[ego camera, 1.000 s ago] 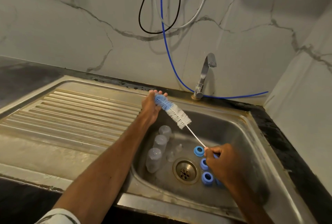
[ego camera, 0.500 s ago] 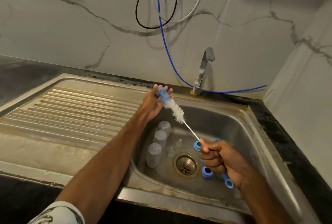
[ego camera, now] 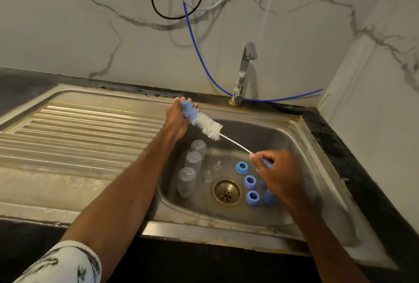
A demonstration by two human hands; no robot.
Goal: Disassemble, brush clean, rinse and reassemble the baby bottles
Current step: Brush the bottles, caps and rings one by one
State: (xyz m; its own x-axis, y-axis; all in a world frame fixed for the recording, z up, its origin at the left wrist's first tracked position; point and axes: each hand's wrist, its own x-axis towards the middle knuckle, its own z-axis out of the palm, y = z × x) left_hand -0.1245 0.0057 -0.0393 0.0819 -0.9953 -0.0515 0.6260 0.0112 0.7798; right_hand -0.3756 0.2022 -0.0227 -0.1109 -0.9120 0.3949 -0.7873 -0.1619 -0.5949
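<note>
The three bottles (ego camera: 193,162) lie stripped in the sink (ego camera: 204,229), left of the drain (ego camera: 226,192), in a neat row with their bases toward the camera. Two clear teats (ego camera: 216,166) sit between them and the drain. Three blue rings (ego camera: 250,181) stand open side up to the right of the drain, with a blue cap (ego camera: 269,198) just beside them. The sorting looks deliberate, like with like, so that each part can be picked up in turn. Disassembly looks done and scrubbing has not yet begun.

The brush (ego camera: 205,125) is held above the basin, slanting from upper left down to the right. The left hand (ego camera: 178,121) has its fingers wrapped round the blue bristle tip. The right hand (ego camera: 275,171) pinches the wire stem near the handle, fingers closed on it. Holding both ends suggests the brush is being checked or straightened before it goes into a bottle.

The tap (ego camera: 243,71) stands behind the basin, and no water can be seen running. A ribbed drainboard (ego camera: 79,128) lies to the left, a likely spot for clean parts. A blue hose (ego camera: 195,40) hangs down the wall.
</note>
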